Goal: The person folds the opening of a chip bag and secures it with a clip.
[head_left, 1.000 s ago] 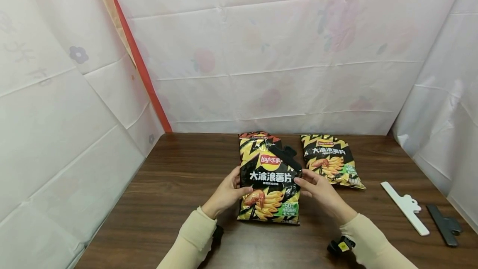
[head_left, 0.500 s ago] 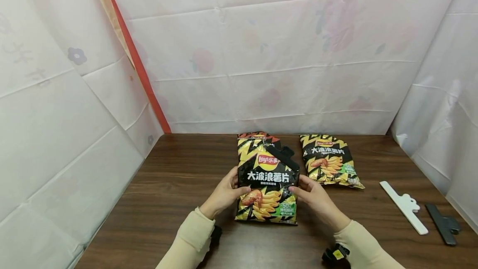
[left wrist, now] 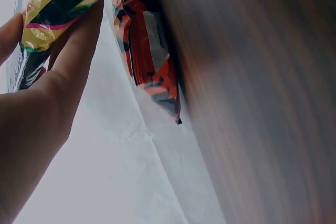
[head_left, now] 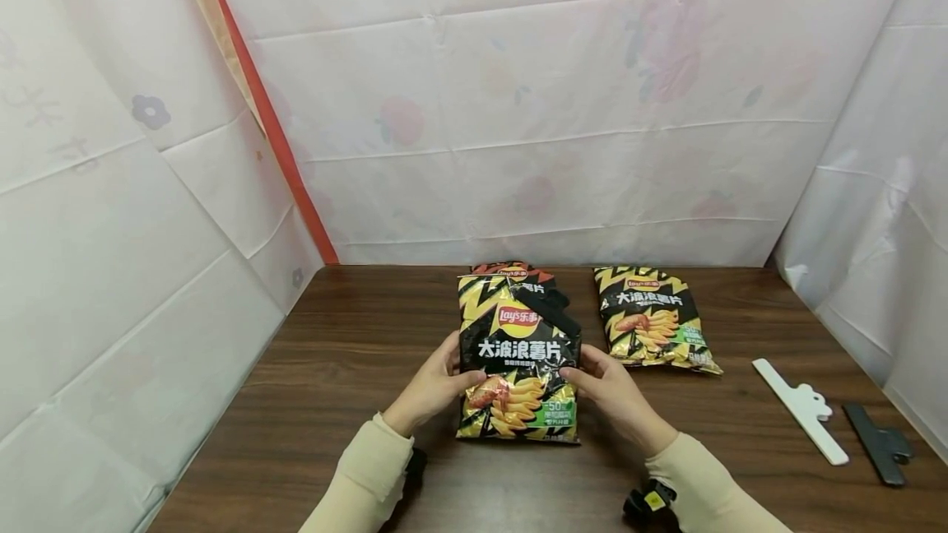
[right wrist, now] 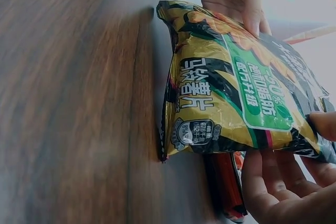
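One yellow-and-black chip bag [head_left: 518, 364], held between your left hand [head_left: 433, 381] and right hand [head_left: 618, 395], over the table [head_left: 355, 336], before a red bag [left wrist: 149, 51]; black clip [head_left: 550, 312] across its upper corner. Probably light, soft, slick, with crushable contents: grip side edges gently. Contents of both bags hidden.
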